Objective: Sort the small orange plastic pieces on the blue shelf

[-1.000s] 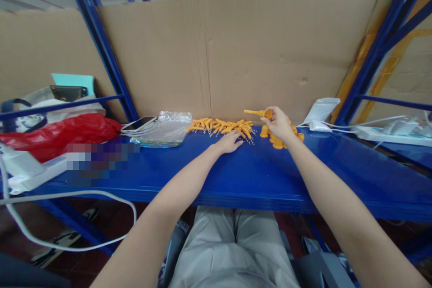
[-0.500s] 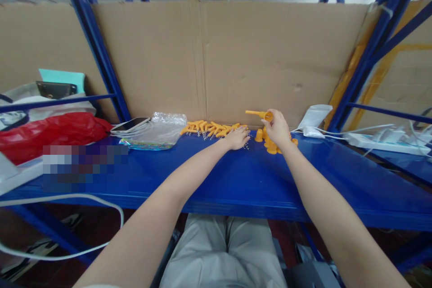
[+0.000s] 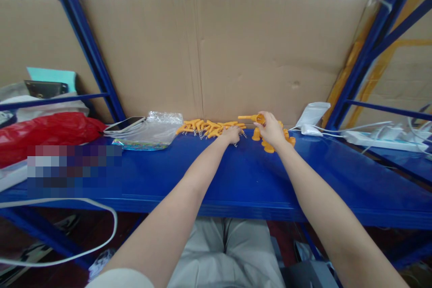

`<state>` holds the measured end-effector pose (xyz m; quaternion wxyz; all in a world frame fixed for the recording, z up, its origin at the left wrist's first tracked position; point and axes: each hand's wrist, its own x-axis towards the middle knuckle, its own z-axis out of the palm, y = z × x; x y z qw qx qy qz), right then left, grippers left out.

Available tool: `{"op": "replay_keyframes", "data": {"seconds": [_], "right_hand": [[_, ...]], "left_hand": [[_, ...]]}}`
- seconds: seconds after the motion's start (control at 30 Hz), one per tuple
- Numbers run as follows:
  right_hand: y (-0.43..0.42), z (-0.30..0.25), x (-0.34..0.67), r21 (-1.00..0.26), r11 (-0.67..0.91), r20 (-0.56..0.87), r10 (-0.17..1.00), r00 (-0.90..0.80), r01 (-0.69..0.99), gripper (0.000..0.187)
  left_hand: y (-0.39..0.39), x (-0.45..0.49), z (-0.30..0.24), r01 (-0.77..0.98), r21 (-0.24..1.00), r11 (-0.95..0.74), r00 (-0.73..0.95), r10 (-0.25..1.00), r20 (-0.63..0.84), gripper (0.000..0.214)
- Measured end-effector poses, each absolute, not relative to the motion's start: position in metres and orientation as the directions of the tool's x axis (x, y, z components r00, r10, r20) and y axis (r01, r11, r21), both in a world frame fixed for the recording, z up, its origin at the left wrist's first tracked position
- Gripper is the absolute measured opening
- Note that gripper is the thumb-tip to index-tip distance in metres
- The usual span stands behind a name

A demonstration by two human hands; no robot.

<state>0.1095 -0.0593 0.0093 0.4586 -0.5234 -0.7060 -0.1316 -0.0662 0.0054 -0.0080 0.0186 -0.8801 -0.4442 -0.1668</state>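
Note:
A pile of small orange stick-shaped pieces with metal chains [image 3: 205, 127] lies on the blue shelf [image 3: 236, 175] against the cardboard back. My left hand [image 3: 231, 134] rests on the right end of that pile, fingers curled over the pieces. My right hand [image 3: 271, 129] is raised a little and pinches an orange piece with a long stem [image 3: 251, 118] that points left. Under and behind that hand sit several short orange cone-shaped caps [image 3: 270, 147].
A clear plastic bag [image 3: 151, 132] and a phone [image 3: 124, 124] lie left of the pile. A red bag [image 3: 47, 132] sits further left. A white pouch [image 3: 312, 114], cables and a power strip [image 3: 378, 140] are at the right. Blue rack posts [image 3: 84, 45] flank the cardboard wall [image 3: 253, 54].
My left hand moved forward onto the right end of the orange pile and curled over it. My right hand kept holding the stemmed orange piece in about the same place.

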Motion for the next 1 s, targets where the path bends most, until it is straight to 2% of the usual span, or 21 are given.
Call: {"op": "replay_keyframes", "data": {"seconds": [0.2, 0.3, 0.43, 0.53, 0.63, 0.73, 1.0], "right_hand": [[-0.058, 0.006, 0.108, -0.269, 0.413, 0.764, 0.641, -0.068, 0.870, 0.029], [-0.058, 0.006, 0.108, -0.264, 0.416, 0.764, 0.641, -0.075, 0.870, 0.028], [-0.057, 0.006, 0.109, -0.250, 0.426, 0.776, 0.626, -0.084, 0.869, 0.028], [-0.056, 0.005, 0.109, -0.242, 0.423, 0.769, 0.633, -0.093, 0.873, 0.028], [-0.056, 0.005, 0.108, -0.236, 0.424, 0.763, 0.638, -0.103, 0.874, 0.028], [-0.056, 0.005, 0.108, -0.233, 0.422, 0.766, 0.634, -0.101, 0.876, 0.028], [-0.055, 0.005, 0.108, -0.210, 0.411, 0.768, 0.631, -0.111, 0.887, 0.028]], "left_hand": [[-0.001, -0.075, 0.001, 0.853, 0.068, -0.517, 0.483, 0.832, 0.272, 0.039], [-0.007, -0.068, 0.002, 0.881, -0.011, -0.473, 0.459, 0.848, 0.265, 0.041], [-0.008, -0.055, 0.000, 0.845, -0.070, -0.529, 0.522, 0.792, 0.315, 0.043], [-0.005, -0.048, -0.003, 0.794, -0.114, -0.597, 0.606, 0.767, 0.212, 0.044], [-0.002, -0.042, -0.003, 0.812, -0.140, -0.567, 0.582, 0.804, 0.124, 0.046], [-0.002, -0.037, -0.003, 0.829, -0.127, -0.544, 0.558, 0.818, 0.141, 0.047], [-0.001, -0.027, -0.002, 0.865, -0.190, -0.465, 0.497, 0.846, 0.195, 0.041]]}}
